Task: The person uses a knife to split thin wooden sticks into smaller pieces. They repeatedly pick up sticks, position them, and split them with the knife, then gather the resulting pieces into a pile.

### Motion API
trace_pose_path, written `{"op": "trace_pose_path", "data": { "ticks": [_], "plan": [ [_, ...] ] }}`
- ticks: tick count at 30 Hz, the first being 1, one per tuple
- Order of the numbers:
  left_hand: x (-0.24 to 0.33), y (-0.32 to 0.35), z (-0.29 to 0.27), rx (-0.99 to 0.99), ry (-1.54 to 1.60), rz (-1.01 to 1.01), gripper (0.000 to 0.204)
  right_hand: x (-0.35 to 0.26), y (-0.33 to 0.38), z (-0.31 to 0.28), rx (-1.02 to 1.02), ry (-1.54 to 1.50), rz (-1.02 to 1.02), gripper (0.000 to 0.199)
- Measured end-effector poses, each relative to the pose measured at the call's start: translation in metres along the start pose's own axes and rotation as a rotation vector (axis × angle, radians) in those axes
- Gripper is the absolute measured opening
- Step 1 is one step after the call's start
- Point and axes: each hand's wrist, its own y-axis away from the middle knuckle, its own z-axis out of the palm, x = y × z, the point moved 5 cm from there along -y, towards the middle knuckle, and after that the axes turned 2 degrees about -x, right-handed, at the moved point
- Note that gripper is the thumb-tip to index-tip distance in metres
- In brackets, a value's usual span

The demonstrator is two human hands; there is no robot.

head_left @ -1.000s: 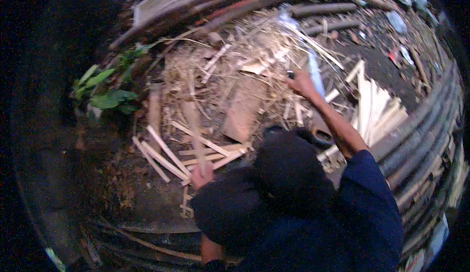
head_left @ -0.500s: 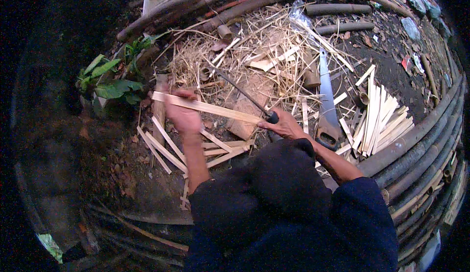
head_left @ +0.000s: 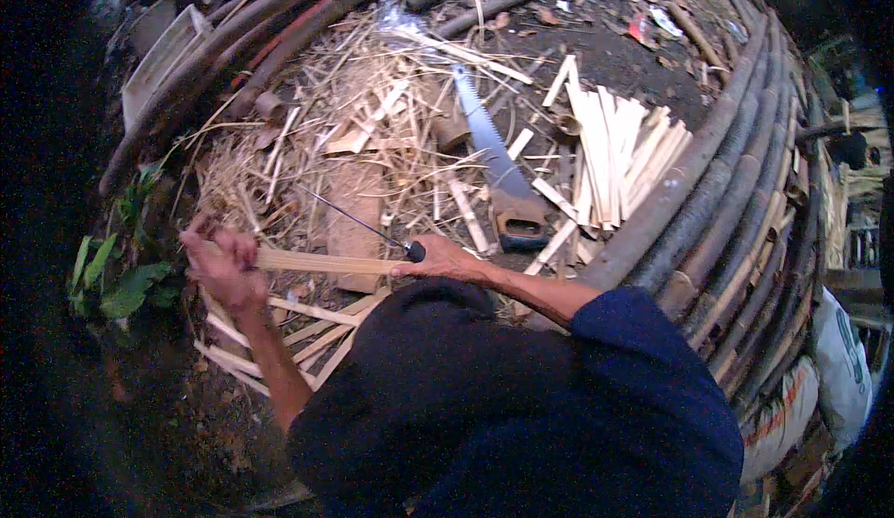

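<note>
A pale flat bamboo strip (head_left: 321, 262) stretches between my two hands. My left hand (head_left: 225, 266) is curled at its left end; its fingertips are a little blurred. At the other end, my right hand (head_left: 447, 262) closes on the strip and on the dark round handle of a long, thin-bladed knife (head_left: 358, 224). The blade points away and to the left, above the strip. Below the strip, several more pale strips (head_left: 321, 336) lie crossed on the ground. A wooden block (head_left: 356, 211) lies beyond it, partly under shavings.
A handsaw (head_left: 494, 150) lies among shavings (head_left: 251, 169) ahead. Right of it fans a pile of pale strips (head_left: 619, 150). Long bamboo poles (head_left: 703, 201) run along the right, with others (head_left: 233, 57) at the far left. A leafy plant (head_left: 135, 290) stands at left.
The view has swung, so the ground things appear farther left and the right-hand poles show more. My left hand has gone from lying along the strip to curling at its end.
</note>
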Motion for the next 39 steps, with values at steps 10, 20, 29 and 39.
{"op": "trace_pose_path", "data": {
  "ticks": [10, 20, 29, 39],
  "plan": [
    [-0.163, 0.096, -0.227, 0.308, -1.407, -0.414, 0.053, 0.187, 0.153, -0.186, 0.842, 0.014, 0.549, 0.056],
    [-0.186, 0.159, -0.258, 0.479, -1.266, -0.719, 0.091, 0.17, 0.159, -0.217, 0.949, 0.389, 0.615, 0.075],
    [-0.159, 0.164, -0.329, 0.635, -1.039, -0.195, 0.078, 0.141, 0.06, -0.144, 0.525, 0.328, 0.277, 0.041],
    [-0.151, 0.202, -0.44, 0.659, -1.615, -0.846, 0.077, 0.162, 0.08, -0.105, 0.352, 0.517, 0.127, 0.034]
  ]
}}
